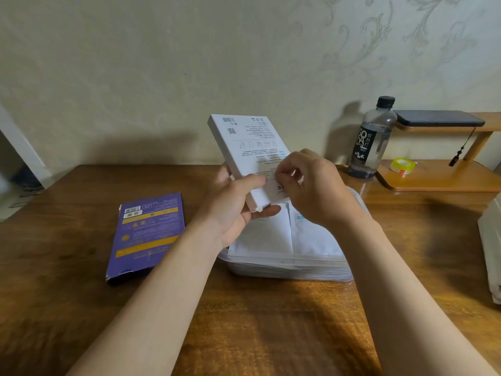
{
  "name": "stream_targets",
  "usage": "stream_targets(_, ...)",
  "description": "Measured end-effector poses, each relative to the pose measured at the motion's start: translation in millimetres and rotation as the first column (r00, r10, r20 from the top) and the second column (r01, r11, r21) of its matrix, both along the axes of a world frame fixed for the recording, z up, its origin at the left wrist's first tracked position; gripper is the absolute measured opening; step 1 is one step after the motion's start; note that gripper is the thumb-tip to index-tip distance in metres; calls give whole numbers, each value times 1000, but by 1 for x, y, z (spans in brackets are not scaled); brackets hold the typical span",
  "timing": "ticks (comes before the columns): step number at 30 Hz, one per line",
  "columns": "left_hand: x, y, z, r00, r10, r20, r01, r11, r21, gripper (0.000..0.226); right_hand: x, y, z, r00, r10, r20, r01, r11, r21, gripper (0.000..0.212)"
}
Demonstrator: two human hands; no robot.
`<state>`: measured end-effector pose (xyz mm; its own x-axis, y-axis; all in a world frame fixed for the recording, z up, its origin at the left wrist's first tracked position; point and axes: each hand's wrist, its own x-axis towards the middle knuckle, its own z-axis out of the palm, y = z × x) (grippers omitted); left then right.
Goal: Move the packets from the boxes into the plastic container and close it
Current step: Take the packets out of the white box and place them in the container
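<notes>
White box [245,147], flap between right fingers [282,173]

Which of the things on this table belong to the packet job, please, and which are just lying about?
Job: white box, purple box, container, packets, left hand, right hand.
Lying about: bottle, tape, shelf.

A home room: patterned wallpaper [379,50], wooden desk [271,321].

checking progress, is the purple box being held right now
No, the purple box lies flat on the table; both hands hold the white box.
</notes>
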<state>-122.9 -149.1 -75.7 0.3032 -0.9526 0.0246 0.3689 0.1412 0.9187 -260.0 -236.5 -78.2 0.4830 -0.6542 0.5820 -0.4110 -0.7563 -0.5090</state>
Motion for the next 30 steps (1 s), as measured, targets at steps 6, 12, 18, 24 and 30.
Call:
stream_targets(6, 0, 0, 0, 1000, 10, 11, -10, 1000, -13, 38, -3, 4, 4, 999, 36, -15, -35, 997, 71, 21)
stream_targets(12, -1, 1, -1, 998, -15, 61, 15, 1000, -6, 40, -7, 6, 8, 999, 42, -6, -41, 992, 119, 20)
stream_targets(18, -1, 0, -2, 998, -20, 61, 20, 1000, -9, 40, -11, 3, 8, 999, 53, 10, -54, 986, 157, 25)
stream_targets(24, -1, 1, -1, 1000, -3, 22, 3, 1000, -14, 36, -10, -1, 4, 996, 68, 61, -76, 986, 145, 33)
stream_targets(30, -1, 0, -1, 1000, -9, 22, 9, 1000, -9, 38, -10, 0, 4, 995, 78, 68, -86, 990, 115, 15)
